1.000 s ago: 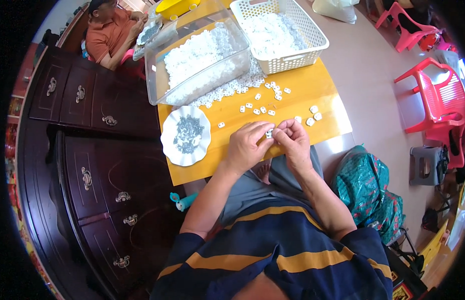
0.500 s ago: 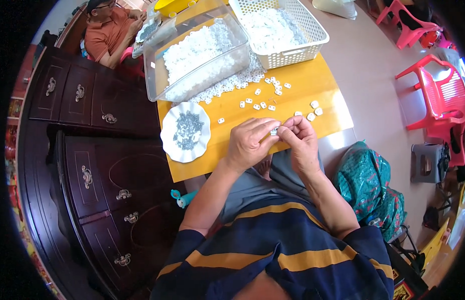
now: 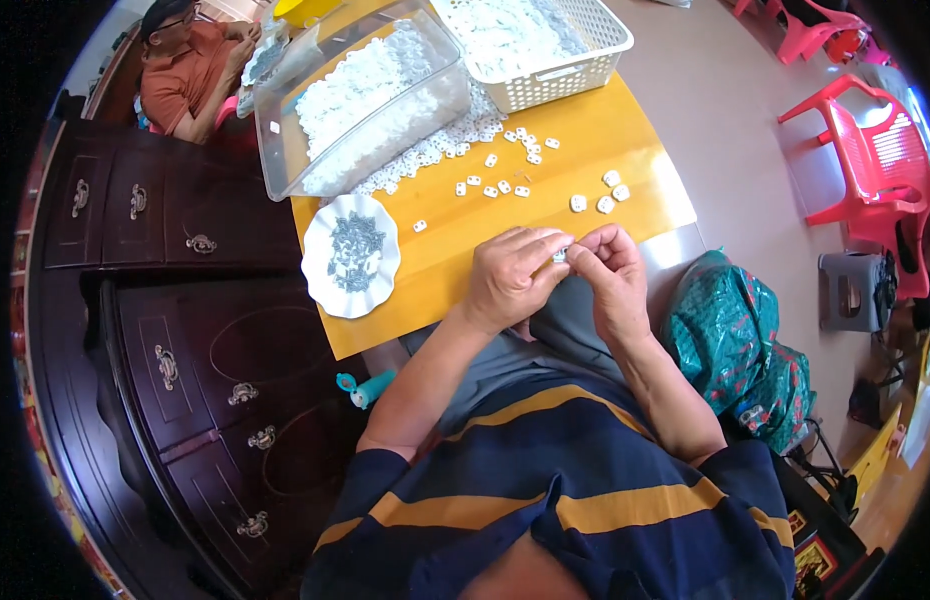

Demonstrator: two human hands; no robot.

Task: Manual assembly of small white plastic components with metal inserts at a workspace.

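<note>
My left hand [image 3: 515,278] pinches a small white plastic piece [image 3: 560,256] with dark marks between thumb and fingers. Against that piece is my right hand [image 3: 617,285], its thumb and forefinger pressed together; whatever they hold is too small to make out. Both hands are over the table's front edge, above my lap. Just beyond them lie a few rounded white pieces [image 3: 606,204]. Farther left are several small white two-holed pieces [image 3: 504,187], scattered loosely. A white scalloped plate [image 3: 312,270] at the left holds a heap of small dark grey parts with some white ones among them.
A clear plastic bin [image 3: 275,165] and a white perforated basket [image 3: 560,88], both full of white pieces, stand on the yellow table [image 3: 435,290]. Dark drawers [image 3: 185,330] border the left, a green bag [image 3: 720,320] the right. A seated person [image 3: 185,75] works at far left.
The view has shifted, so the table sits higher and farther left in it. Both hands, still together at the white piece, have drawn slightly toward me and right relative to the table.
</note>
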